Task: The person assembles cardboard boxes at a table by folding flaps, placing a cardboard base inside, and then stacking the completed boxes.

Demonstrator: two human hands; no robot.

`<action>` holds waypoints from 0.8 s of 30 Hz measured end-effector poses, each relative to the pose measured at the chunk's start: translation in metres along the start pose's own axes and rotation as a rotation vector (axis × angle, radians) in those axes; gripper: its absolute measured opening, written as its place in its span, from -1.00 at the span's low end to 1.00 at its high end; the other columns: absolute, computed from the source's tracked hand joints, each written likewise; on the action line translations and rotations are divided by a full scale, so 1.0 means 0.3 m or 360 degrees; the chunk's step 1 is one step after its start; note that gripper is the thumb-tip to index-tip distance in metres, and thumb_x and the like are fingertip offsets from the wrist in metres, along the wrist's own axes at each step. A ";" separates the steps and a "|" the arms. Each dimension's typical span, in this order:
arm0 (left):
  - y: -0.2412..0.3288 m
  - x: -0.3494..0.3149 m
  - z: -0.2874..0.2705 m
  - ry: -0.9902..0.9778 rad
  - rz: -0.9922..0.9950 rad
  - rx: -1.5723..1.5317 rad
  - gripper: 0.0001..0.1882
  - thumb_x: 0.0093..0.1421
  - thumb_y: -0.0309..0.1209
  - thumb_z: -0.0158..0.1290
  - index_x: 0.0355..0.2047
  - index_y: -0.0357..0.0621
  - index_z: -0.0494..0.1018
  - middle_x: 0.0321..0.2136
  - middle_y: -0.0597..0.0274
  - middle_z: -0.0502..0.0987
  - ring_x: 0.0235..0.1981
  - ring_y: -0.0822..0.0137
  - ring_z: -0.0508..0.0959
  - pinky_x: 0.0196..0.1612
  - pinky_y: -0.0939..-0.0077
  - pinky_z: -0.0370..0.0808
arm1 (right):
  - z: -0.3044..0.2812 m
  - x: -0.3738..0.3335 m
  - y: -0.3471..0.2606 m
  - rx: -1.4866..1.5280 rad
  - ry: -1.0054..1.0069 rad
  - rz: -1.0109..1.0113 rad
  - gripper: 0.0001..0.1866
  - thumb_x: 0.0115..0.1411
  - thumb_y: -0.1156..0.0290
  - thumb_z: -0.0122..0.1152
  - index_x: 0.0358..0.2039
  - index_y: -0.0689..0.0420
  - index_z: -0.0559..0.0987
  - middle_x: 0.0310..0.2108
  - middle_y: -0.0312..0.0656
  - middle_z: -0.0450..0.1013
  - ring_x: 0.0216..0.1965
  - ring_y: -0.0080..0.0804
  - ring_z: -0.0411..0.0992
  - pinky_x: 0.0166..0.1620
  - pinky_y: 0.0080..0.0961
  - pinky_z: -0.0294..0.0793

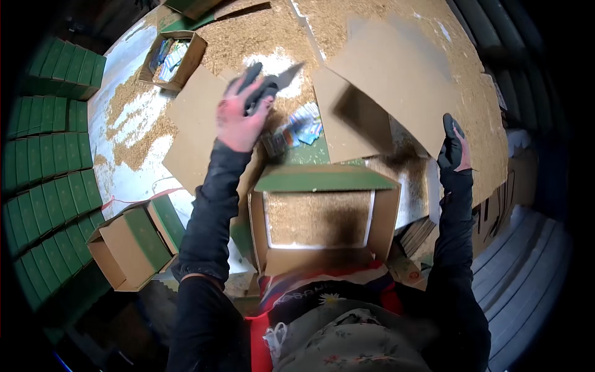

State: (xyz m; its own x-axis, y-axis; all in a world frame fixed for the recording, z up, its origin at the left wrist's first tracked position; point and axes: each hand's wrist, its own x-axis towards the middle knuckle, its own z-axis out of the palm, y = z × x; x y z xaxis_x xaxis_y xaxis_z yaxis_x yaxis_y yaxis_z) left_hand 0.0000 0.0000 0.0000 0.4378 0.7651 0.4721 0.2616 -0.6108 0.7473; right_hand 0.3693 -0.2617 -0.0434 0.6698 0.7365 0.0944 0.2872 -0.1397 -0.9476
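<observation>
My left hand (240, 115), in a pink and black glove, is closed around a scraper-like tool with a flat grey blade (289, 76), blurred by motion. Below it, small colourful packets (305, 124) lie on a green surface. My right hand (456, 146), gloved alike, is at the lower right edge of a large brown cardboard box (396, 68), its fingers close together and seemingly gripping that edge. The box is tilted and blurred, with a dark gap between its panels. Right before my body stands an open carton (259, 229) with a green flap; tan, grainy material shows inside its white-edged opening.
Tan shavings or grains are strewn over the white table (133, 111). A small carton of packets (197, 53) stands at the far left. Another green and brown carton (127, 248) is near left. Stacked green boxes (52, 155) line the left side; grey ribbed panels (520, 266) lie at right.
</observation>
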 end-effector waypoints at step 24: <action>0.315 -0.616 0.051 -0.1404 0.0431 0.1573 -0.52 -0.06 -0.38 -0.03 -0.05 0.10 0.28 -0.04 0.09 0.24 -0.01 0.12 0.23 -0.14 0.04 0.25 | 0.465 -0.637 -0.314 -0.2220 -0.0916 -0.0673 -0.85 -0.04 0.50 -0.04 -0.46 0.21 0.50 -0.58 -0.14 0.44 -0.49 -0.30 0.46 -0.49 -0.45 0.41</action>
State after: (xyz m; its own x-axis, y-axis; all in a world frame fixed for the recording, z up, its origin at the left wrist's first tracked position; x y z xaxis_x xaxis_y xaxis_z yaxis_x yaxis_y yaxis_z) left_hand -0.0430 -0.2022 -0.0237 0.8781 0.4416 -0.1844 0.4205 -0.8959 -0.1435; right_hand 0.1188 -0.2970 -0.0145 0.1322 0.9777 -0.1632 0.9804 -0.1047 0.1669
